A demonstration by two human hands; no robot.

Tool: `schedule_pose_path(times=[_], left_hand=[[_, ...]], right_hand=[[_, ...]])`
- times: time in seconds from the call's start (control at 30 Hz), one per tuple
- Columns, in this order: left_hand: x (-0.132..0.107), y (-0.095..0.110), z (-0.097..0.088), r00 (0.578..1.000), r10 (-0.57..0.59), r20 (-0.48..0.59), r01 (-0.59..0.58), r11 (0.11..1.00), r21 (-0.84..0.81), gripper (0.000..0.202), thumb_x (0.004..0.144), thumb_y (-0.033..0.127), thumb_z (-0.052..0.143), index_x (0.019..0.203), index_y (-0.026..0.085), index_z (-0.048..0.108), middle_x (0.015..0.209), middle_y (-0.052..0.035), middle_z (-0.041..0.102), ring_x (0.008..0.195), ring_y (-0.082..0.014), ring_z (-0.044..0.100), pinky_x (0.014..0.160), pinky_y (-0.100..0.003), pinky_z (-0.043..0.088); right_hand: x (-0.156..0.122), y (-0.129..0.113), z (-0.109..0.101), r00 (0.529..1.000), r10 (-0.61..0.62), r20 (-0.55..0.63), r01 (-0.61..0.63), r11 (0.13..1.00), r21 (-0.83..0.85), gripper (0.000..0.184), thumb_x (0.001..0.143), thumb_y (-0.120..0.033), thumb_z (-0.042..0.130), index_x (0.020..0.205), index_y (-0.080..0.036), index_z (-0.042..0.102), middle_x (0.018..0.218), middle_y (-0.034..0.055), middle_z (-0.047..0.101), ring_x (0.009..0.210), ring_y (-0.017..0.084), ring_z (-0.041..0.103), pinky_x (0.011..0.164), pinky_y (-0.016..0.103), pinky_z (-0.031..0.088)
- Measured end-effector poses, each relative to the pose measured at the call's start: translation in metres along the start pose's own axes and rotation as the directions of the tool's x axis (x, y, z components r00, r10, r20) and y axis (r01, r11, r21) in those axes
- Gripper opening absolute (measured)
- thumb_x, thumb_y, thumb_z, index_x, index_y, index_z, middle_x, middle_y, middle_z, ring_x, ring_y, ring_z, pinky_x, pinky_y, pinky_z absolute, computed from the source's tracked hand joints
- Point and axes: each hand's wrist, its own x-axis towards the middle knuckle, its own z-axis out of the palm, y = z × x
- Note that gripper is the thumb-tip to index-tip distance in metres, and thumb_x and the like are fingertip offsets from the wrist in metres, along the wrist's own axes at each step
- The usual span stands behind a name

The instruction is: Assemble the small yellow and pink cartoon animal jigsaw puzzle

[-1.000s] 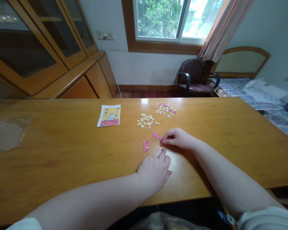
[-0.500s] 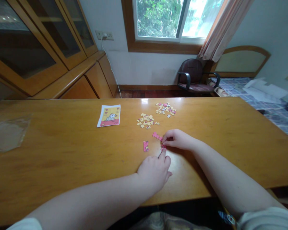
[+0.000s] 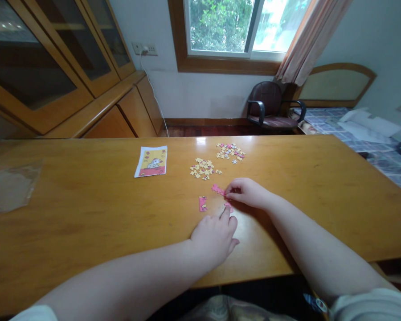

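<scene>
My left hand (image 3: 215, 236) rests on the table with its index finger stretched out and the thumb apart. That fingertip presses on a pink jigsaw piece (image 3: 229, 205), partly hidden under it. Just beyond, my right hand (image 3: 245, 192) pinches at the near end of a short row of pink jigsaw pieces (image 3: 217, 189); its fingertips cover part of what they hold. Left of both hands lies a small joined pink block (image 3: 202, 204) with a bit of printed picture.
Farther back lie a heap of yellow pieces (image 3: 202, 168) and a mixed pink, white and yellow heap (image 3: 231, 151). A printed picture card (image 3: 152, 161) lies to the left, and a clear plastic bag (image 3: 11, 185) at the table's (image 3: 96, 200) far left.
My right hand has shifted slightly away from the piece under my left fingertip, and more of that pink piece shows. My left hand is almost still.
</scene>
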Motion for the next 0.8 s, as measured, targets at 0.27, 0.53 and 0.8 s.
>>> schedule_pose_path(times=[0.27, 0.53, 0.8], left_hand=[[0.002, -0.004, 0.003, 0.998, 0.011, -0.058, -0.011, 1.000, 0.011, 0.046, 0.085, 0.049, 0.056, 0.117, 0.015, 0.056, 0.135, -0.0150, 0.053, 0.097, -0.0274, 0.063, 0.071, -0.040, 0.054], [0.001, -0.006, 0.004, 0.992, 0.050, -0.116, -0.048, 0.999, 0.021, 0.040, 0.087, 0.044, 0.055, 0.115, 0.016, 0.057, 0.137, -0.0127, 0.052, 0.093, -0.0256, 0.063, 0.070, -0.040, 0.052], [0.001, -0.005, 0.006, 0.993, 0.084, -0.087, -0.083, 0.996, 0.020, 0.028, 0.087, 0.040, 0.055, 0.102, 0.017, 0.059, 0.113, -0.0110, 0.065, 0.081, -0.0239, 0.064, 0.064, -0.037, 0.049]], right_hand=[[-0.002, 0.004, -0.007, 1.000, -0.010, -0.013, 0.008, 0.989, -0.146, 0.016, 0.077, -0.030, 0.069, 0.087, -0.018, 0.072, 0.079, 0.0029, 0.067, 0.071, 0.014, 0.059, 0.065, 0.024, 0.044], [-0.001, 0.008, -0.009, 0.994, 0.008, -0.108, -0.036, 0.965, -0.260, 0.013, 0.082, -0.023, 0.062, 0.088, -0.019, 0.073, 0.088, 0.0048, 0.068, 0.080, 0.017, 0.063, 0.077, 0.028, 0.047], [-0.001, 0.012, -0.009, 0.996, -0.067, -0.059, 0.049, 0.964, -0.262, 0.016, 0.083, -0.024, 0.062, 0.093, -0.021, 0.074, 0.094, 0.0060, 0.067, 0.082, 0.017, 0.064, 0.078, 0.027, 0.048]])
